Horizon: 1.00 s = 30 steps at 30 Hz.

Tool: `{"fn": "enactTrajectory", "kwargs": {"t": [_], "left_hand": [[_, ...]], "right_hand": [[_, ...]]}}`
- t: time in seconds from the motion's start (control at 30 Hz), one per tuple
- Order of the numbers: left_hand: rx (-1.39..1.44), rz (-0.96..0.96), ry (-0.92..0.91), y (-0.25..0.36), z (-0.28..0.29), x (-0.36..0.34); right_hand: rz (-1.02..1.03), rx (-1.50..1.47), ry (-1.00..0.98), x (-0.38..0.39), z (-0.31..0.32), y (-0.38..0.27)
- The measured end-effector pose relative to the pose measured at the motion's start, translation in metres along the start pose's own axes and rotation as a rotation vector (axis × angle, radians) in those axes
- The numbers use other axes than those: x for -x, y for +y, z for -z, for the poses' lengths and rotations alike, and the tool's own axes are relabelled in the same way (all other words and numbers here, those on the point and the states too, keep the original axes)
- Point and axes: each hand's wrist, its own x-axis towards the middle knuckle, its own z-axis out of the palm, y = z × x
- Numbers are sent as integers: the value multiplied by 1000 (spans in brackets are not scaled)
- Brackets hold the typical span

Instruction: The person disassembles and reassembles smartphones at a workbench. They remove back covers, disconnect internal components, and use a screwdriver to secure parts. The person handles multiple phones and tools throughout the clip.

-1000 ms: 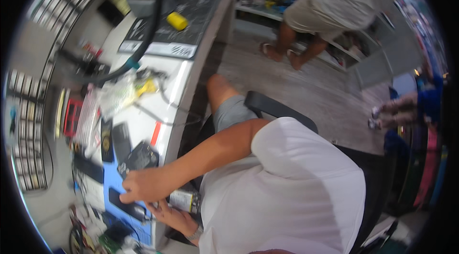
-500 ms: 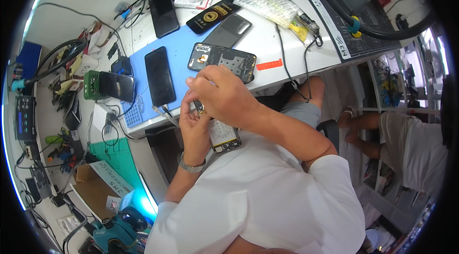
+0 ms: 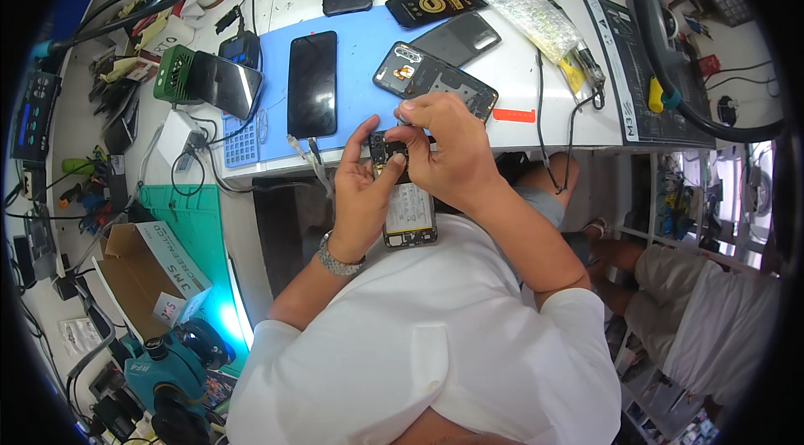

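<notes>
- Nearest, as centre of the clock: holding an opened phone point(image 3: 411, 200) just before the white shirt point(image 3: 419, 303), with battery point(image 3: 410, 216) bared toward six o'clock.
- Appears to be at fine handwork on the phone's upper end; by judgement, calls for a firm left hold and a light, exact right fingertip touch.
- Supporting with the left hand point(image 3: 360, 190), narrowed around that end, thumb across it; forearm angled in from between seven and eight o'clock, with a metal watch point(image 3: 340, 257) at the wrist.
- Bending the right hand point(image 3: 452, 148) over the same end from four o'clock, knuckles up, thumb and forefinger drawn close; cannot tell of any small part pinched there.
- Farther, on the worktop point(image 3: 521, 81): between twelve and one, a dark rear housing point(image 3: 444, 81) overlapping a grey panel point(image 3: 461, 41); at two, an orange-red strip point(image 3: 513, 116); between ten and eleven, a dark-screened phone point(image 3: 312, 85) on the blue mat point(image 3: 356, 68).
- Farthest: toward eight o'clock, a teal microscope point(image 3: 172, 374); near four, another person point(image 3: 712, 328).
</notes>
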Motion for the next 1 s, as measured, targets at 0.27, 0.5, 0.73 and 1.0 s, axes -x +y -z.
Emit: {"fn": "enactTrajectory", "kwargs": {"t": [0.27, 0.5, 0.73, 1.0], "left_hand": [[24, -32, 12, -1, -3, 0], [-32, -23, 17, -1, 0, -1], [-51, -22, 18, -1, 1, 0], [-3, -18, 11, 2, 0, 0]], "right_hand": [[-243, -320, 112, 8, -7, 24], [-279, -259, 290, -15, 21, 37], [-253, -255, 246, -12, 14, 49], [-283, -275, 228, -11, 9, 47]]}}
